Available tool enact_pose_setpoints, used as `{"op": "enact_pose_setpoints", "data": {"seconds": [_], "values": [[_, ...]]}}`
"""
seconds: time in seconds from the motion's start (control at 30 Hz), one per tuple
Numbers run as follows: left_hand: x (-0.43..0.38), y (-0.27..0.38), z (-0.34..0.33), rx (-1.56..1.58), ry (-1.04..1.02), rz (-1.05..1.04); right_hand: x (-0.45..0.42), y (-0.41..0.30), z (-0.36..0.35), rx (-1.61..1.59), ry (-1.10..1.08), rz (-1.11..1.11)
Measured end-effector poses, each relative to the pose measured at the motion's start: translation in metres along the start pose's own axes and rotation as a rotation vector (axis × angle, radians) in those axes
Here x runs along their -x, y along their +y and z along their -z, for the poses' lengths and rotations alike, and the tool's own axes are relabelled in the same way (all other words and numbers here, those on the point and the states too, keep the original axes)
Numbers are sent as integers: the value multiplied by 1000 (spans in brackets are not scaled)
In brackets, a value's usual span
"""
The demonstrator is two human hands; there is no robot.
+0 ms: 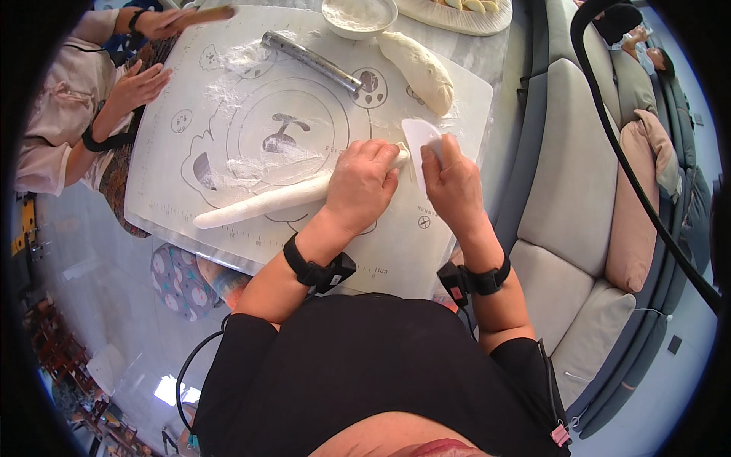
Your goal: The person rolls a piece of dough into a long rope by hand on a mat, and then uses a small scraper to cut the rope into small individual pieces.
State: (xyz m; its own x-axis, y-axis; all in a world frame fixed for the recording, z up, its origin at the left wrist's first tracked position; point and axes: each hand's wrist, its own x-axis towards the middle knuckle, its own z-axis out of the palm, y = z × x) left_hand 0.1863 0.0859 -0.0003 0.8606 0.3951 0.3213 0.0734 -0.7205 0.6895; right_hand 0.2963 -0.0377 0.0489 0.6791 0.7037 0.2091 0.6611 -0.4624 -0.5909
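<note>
A long rope of dough (268,200) lies slantwise on a white printed pastry mat (400,251). My left hand (361,183) rests over the rope near its right end, fingers curled around it. In my right hand (451,177) is a white dough scraper (421,143), held upright with its edge just right of the rope's end, by a thin smear on the mat. A thick, uncut piece of dough (420,71) lies beyond the scraper. Further back, a metal rolling pin (311,61) lies on the floured mat.
A bowl of flour (360,14) and a tray with shaped dough pieces (457,20) stand at the far side. At left, a co-worker's hands (137,85) are over the mat's edge, one with a wooden rolling pin (208,17). A grey sofa (571,171) is at right; another person sits further back.
</note>
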Motion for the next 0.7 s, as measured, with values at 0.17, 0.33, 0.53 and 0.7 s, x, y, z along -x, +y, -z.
{"op": "enact_pose_setpoints", "data": {"seconds": [0.17,0.33,0.53,0.7], "values": [[6,3,-5,-54,32,-75,10,-11,3,183,-143,70],[10,2,-10,-45,42,-109,13,-5,-12,147,-221,22],[3,-8,3,36,-67,28,5,2,-45,97,-104,-19],[1,-14,9,17,-5,63,10,14,-35,-54,78,-82]]}}
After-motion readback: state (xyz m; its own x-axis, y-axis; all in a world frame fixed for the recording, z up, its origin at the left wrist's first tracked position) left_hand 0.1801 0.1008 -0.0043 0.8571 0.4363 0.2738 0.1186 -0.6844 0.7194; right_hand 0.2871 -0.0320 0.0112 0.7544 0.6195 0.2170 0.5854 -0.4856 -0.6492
